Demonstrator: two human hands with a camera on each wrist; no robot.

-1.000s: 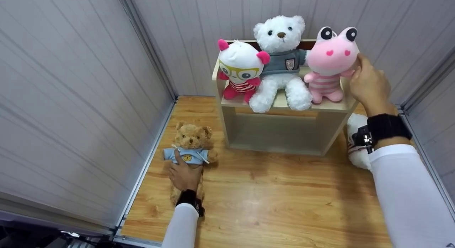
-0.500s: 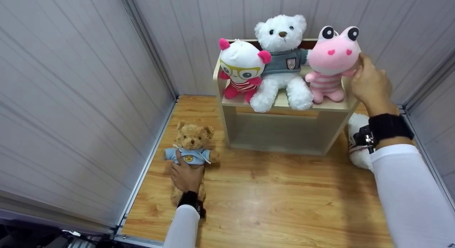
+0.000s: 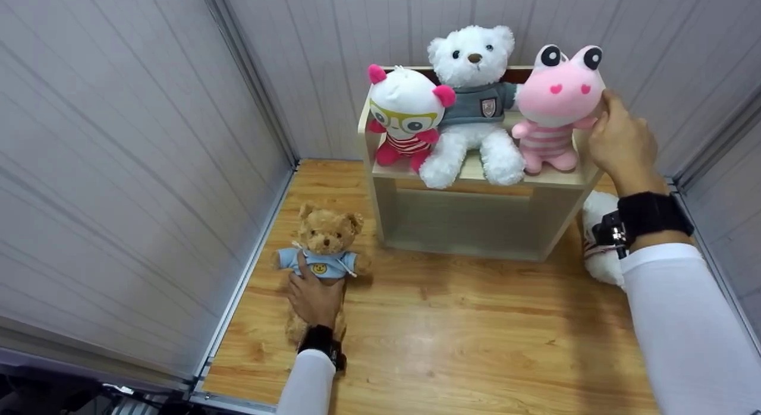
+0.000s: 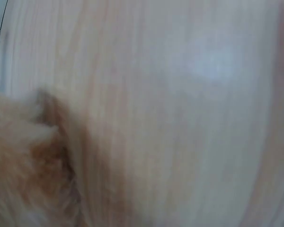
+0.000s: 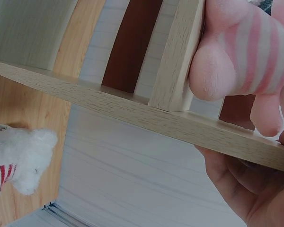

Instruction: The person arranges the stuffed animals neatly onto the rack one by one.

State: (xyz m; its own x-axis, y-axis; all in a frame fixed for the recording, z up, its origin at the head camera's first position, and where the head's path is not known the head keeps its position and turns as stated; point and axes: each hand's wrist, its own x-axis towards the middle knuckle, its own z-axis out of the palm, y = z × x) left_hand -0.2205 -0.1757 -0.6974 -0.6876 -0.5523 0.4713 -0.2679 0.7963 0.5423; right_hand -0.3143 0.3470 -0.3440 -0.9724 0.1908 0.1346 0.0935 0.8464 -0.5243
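My left hand (image 3: 315, 296) grips a brown teddy bear (image 3: 327, 236) in a light blue hoodie round its middle, the thumb lying up over its front. In the left wrist view only blurred brown fur (image 4: 28, 165) shows, over the wooden floor. My right hand (image 3: 624, 132) holds the right side panel of a small wooden shelf (image 3: 475, 248), as the right wrist view shows. Beside that hand sits a pink frog plush (image 3: 559, 97) on the top tier. A white bear (image 3: 472, 58) in a grey sweater and a pink-and-white panda plush (image 3: 407, 97) sit to its left.
Right of the shelf a white plush in red stripes (image 5: 23, 156) lies on the floor, partly hidden by my right arm in the head view. Grey panel walls (image 3: 119, 165) close in the left, back and right. The shelf's lower compartment (image 3: 464, 222) faces me.
The teddy bear and my left hand have shifted slightly to the right. My right hand keeps its place on the shelf side, and the plush toys there stay put.
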